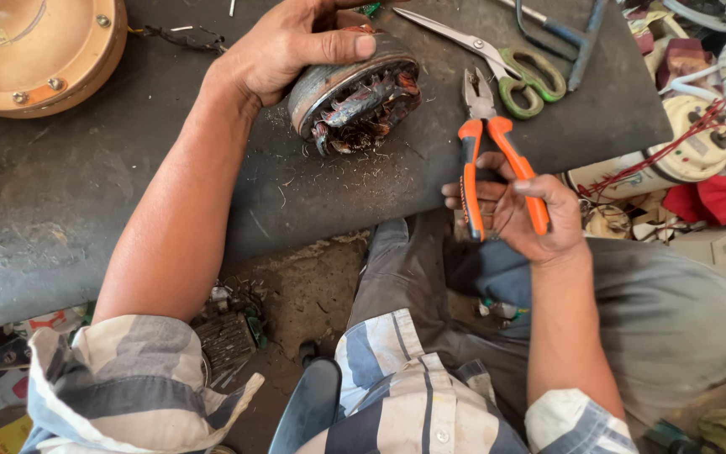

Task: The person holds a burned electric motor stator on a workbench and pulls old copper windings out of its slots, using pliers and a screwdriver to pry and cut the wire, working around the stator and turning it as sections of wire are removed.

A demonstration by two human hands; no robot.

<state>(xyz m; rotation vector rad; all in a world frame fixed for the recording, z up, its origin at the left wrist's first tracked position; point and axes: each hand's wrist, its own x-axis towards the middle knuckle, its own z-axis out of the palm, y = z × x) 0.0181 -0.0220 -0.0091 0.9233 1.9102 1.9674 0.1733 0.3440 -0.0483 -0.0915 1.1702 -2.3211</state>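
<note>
Centrally, on a dark, scuffed work surface (86, 193), a round motor stator (355, 97) is held tilted on its edge by the left hand (291, 42). The fingers are curled closed over its grey metal shell, with the thumb (338, 46) laid flat along the rim. Tangled copper windings, reddish and partly burnt black, are exposed on the face turned toward the camera. Short snippets of wire and metal filings are scattered on the surface just below it.

To the right, a pair of pliers (493, 160) is gripped by the right hand (523, 214), which is raised at the near edge of the surface, close to the stator but apart from it. The smooth orange handles are spread apart, one lying in the palm, the other pressed under the thumb, and the fingers are loosely wrapped rather than clenched. The steel jaws point away from the body and appear nearly closed, with nothing caught between them.

Beyond the pliers, scissors (506, 63) with long steel blades and worn green loop handles lie flat. At the far left corner, a rounded, orange-tan fan housing (44, 59) with small screws is seen.
</note>
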